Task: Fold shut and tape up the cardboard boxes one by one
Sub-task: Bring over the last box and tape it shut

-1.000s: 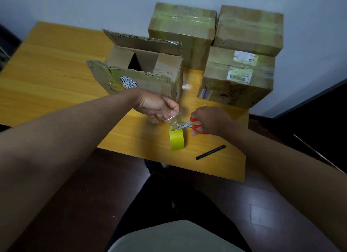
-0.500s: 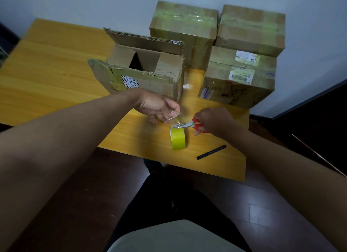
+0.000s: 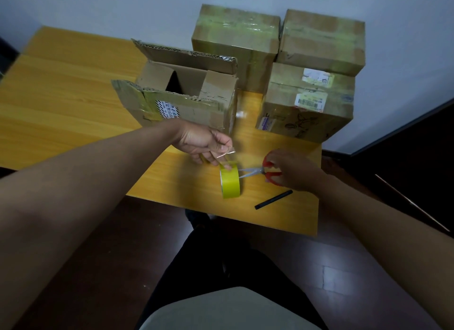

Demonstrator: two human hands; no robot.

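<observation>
Head view, first question: how will that tape behave?

— Thin, clear and clingy, I'd judge (it will curl onto itself if slack). The left hand point(image 3: 205, 143) pinches the free tape strip point(image 3: 227, 155) between thumb and fingertips, one finger resting on the yellow tape roll point(image 3: 230, 183), which stands on edge near the table point(image 3: 73, 103) front edge. Best held by that loose end, kept taut.

— And the right hand?

— The right hand point(image 3: 292, 168) grips the red-handled scissors point(image 3: 260, 171), blades slightly parted, tips at the roll just below the strip.

— The box?

— The open cardboard box point(image 3: 186, 101) sits just beyond the left hand, flaps up; stiff, light, I'd guess. Three taped boxes point(image 3: 307, 103) stand behind.
</observation>
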